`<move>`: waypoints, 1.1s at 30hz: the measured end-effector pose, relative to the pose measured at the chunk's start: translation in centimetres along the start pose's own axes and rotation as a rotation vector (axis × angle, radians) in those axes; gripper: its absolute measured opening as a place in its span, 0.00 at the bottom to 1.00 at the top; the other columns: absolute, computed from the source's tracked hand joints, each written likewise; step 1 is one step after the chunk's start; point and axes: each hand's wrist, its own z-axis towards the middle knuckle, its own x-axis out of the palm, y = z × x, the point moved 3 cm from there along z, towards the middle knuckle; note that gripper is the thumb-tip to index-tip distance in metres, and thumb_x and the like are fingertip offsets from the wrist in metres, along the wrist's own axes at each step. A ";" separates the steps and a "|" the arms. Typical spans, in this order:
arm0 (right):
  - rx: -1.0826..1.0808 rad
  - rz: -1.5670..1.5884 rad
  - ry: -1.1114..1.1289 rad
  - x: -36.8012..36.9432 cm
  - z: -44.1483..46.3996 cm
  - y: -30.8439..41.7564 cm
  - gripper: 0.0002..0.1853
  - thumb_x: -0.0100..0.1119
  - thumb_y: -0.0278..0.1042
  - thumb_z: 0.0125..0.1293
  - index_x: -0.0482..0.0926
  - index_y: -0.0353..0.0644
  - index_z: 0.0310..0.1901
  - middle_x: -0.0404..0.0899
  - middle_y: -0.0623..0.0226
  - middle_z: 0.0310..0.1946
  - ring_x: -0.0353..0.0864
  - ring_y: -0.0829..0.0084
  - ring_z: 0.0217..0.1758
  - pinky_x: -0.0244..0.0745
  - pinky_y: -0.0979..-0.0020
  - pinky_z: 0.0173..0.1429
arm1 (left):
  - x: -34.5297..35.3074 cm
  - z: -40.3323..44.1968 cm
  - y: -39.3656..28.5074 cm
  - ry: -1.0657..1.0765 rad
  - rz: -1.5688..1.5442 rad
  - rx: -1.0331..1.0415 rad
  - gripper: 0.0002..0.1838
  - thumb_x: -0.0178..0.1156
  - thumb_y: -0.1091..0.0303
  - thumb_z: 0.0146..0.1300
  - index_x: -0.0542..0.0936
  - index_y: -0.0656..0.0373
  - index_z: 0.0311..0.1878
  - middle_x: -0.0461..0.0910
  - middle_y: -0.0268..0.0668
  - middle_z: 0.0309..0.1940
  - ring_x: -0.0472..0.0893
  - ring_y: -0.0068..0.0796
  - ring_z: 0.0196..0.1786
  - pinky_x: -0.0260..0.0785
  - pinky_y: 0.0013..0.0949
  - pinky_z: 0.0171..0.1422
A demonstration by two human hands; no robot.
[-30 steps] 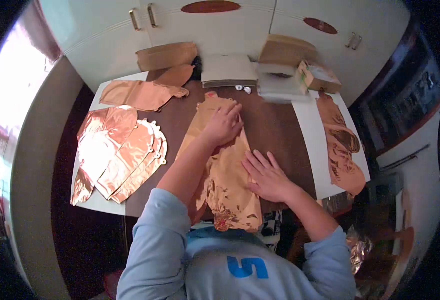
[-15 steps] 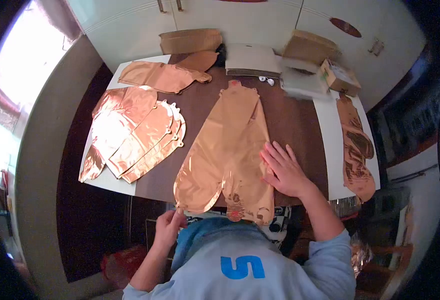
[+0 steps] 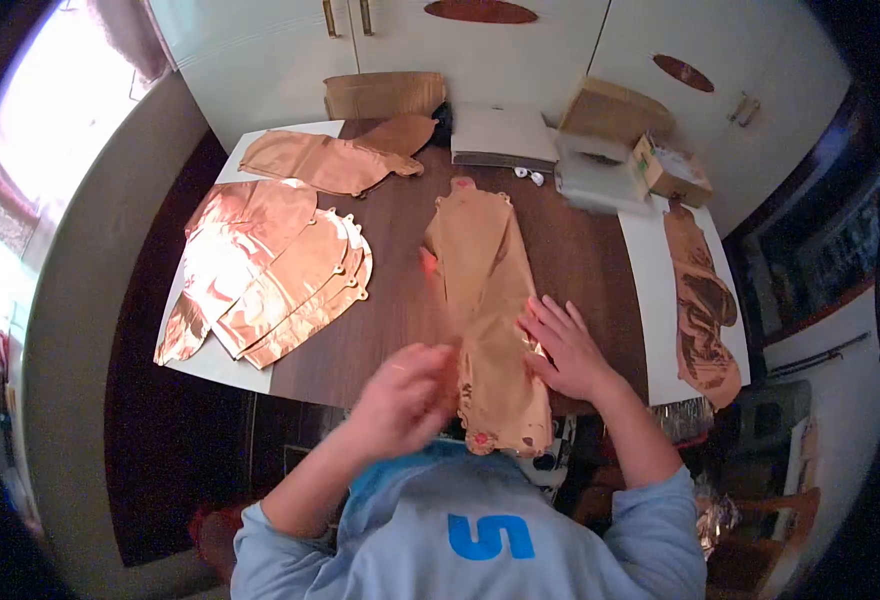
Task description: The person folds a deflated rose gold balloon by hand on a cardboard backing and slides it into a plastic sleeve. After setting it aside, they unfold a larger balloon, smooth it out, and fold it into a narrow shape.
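A deflated rose-gold foil balloon [image 3: 495,320] lies lengthwise on the brown table top in front of me, its left part folded over to the right. My right hand [image 3: 568,350] rests on its right edge, fingers stretched out and spread. Beside the balloon's lower left edge is my left hand [image 3: 408,397], blurred by motion. Its fingers look curled, but I cannot tell whether they grip the foil.
Several flat foil balloons [image 3: 280,290] overlap on the left side of the table. Another foil piece [image 3: 330,162] lies behind them. At the far right is a folded foil balloon [image 3: 700,305]. A white box [image 3: 503,135], earbuds [image 3: 528,176] and a small carton [image 3: 672,172] stand at the back.
My left hand has moved from the balloon's lower left corner up and right, and the balloon's left side has folded over to the right. My right hand stays on the right edge.
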 end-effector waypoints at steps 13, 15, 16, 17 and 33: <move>0.037 -0.020 -0.011 -0.4 -0.3 0.8 0.30 0.56 0.31 0.63 0.68 0.44 0.69 0.55 0.53 0.77 0.52 0.48 0.79 0.45 0.44 0.80 | 3.2 4.1 6.5 0.087 0.348 -0.135 0.37 0.58 0.51 0.69 0.63 0.64 0.73 0.60 0.53 0.74 0.58 0.53 0.77 0.47 0.54 0.80; 0.034 -0.002 -0.018 -0.4 -0.2 0.7 0.29 0.57 0.32 0.64 0.70 0.44 0.68 0.56 0.53 0.76 0.53 0.48 0.79 0.46 0.44 0.80 | 4.6 4.8 6.9 0.252 0.451 -0.112 0.41 0.55 0.45 0.69 0.59 0.65 0.75 0.56 0.53 0.76 0.55 0.52 0.79 0.44 0.55 0.81; 0.037 0.008 -0.019 -0.4 -0.2 0.6 0.28 0.58 0.33 0.64 0.70 0.43 0.67 0.57 0.53 0.76 0.53 0.48 0.79 0.46 0.44 0.80 | 5.7 4.9 7.0 0.339 0.498 -0.101 0.43 0.54 0.43 0.69 0.57 0.65 0.76 0.54 0.52 0.77 0.53 0.52 0.80 0.42 0.55 0.81; 0.035 0.039 -0.050 -0.6 -0.2 0.5 0.27 0.59 0.34 0.64 0.72 0.43 0.66 0.59 0.53 0.74 0.55 0.48 0.78 0.48 0.44 0.79 | 6.9 4.6 7.6 0.295 0.543 -0.026 0.45 0.51 0.37 0.68 0.59 0.65 0.75 0.55 0.52 0.77 0.54 0.52 0.79 0.42 0.57 0.80; -0.229 0.034 -0.311 -3.3 15.7 -4.7 0.13 0.56 0.28 0.65 0.82 0.39 0.50 0.81 0.56 0.52 0.79 0.54 0.56 0.73 0.59 0.63 | 8.1 6.7 7.3 0.262 0.554 -0.024 0.49 0.49 0.32 0.66 0.59 0.68 0.74 0.59 0.56 0.74 0.58 0.56 0.77 0.48 0.61 0.77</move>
